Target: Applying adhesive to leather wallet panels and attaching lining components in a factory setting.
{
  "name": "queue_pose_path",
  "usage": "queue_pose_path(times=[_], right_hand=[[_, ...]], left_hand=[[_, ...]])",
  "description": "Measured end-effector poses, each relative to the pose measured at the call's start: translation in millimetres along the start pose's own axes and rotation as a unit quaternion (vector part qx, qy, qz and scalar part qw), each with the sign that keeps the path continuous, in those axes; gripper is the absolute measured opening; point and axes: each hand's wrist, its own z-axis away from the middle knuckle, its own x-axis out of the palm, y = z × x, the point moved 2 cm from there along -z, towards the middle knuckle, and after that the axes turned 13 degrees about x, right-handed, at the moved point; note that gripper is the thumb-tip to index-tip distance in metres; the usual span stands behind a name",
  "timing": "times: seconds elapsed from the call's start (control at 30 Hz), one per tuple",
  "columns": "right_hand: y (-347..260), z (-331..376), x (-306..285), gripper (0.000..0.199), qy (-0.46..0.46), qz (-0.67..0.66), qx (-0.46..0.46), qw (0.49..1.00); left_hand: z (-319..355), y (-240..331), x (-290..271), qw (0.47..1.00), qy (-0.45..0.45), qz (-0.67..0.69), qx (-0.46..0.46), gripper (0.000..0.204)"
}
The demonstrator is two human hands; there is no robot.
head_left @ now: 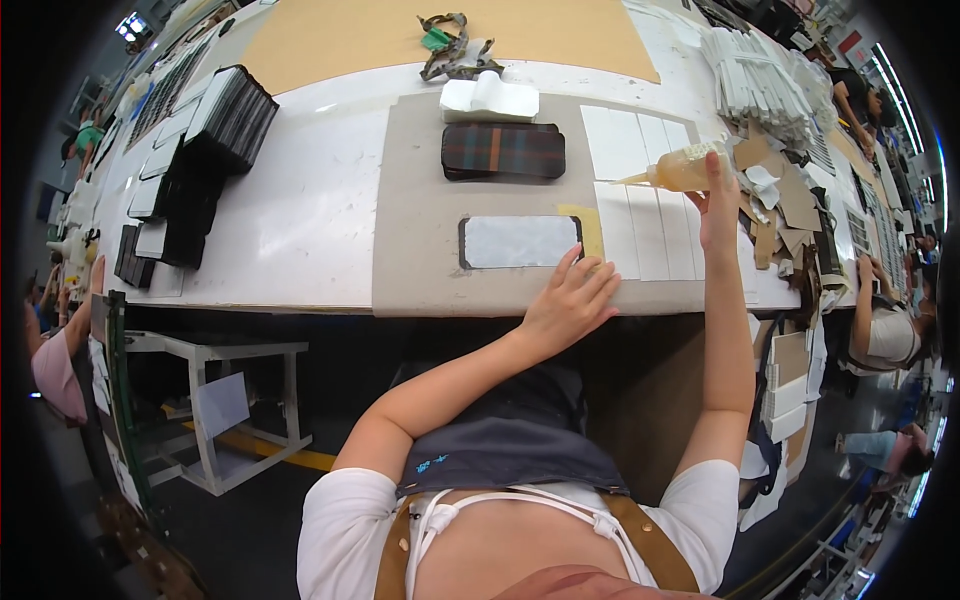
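My right hand [718, 205] grips a squeeze bottle [683, 170] of pale yellowish liquid. The bottle lies almost level in the air, its thin nozzle pointing left. Below and left of it is a flat rectangular panel [520, 243], light grey with dark edges and corners. My left hand [568, 308] rests at the panel's lower right corner with its fingers stretched out. A small yellow piece [592, 228] shows at the panel's right end, partly covered by the left fingers. Beyond the panel sit dark plaid rectangular pieces [503, 152], seemingly stacked.
Grey board [420, 220] covers the work area. White strips [640, 225] lie side by side at right, near cardboard scraps [795, 195]. A folded white cloth [490, 98] and crumpled dark strips [455, 50] lie at the back. Stacked black pieces [230, 115] stand left. Other people work on both sides.
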Motion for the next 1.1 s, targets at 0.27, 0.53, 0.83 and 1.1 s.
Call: queue_pose_path(times=[0.27, 0.53, 0.83, 1.1], right_hand=[[-3, 1, 6, 0.072, -0.057, -0.137, 0.102, 0.984], [-1, -1, 11, 0.068, -0.055, -0.049, 0.023, 0.997], [5, -6, 21, 0.068, -0.007, -0.003, -0.036, 0.999], [9, -10, 24, 0.066, -0.025, -0.011, -0.034, 0.999]], left_hand=[[0, 0, 0, 1.000, -0.006, -0.002, 0.004, 0.044], [0, -1, -1, 1.000, -0.005, -0.005, 0.001, 0.045], [1, 0, 1, 1.000, -0.003, 0.002, -0.002, 0.044], [0, -1, 0, 1.000, -0.004, 0.003, -0.004, 0.044]])
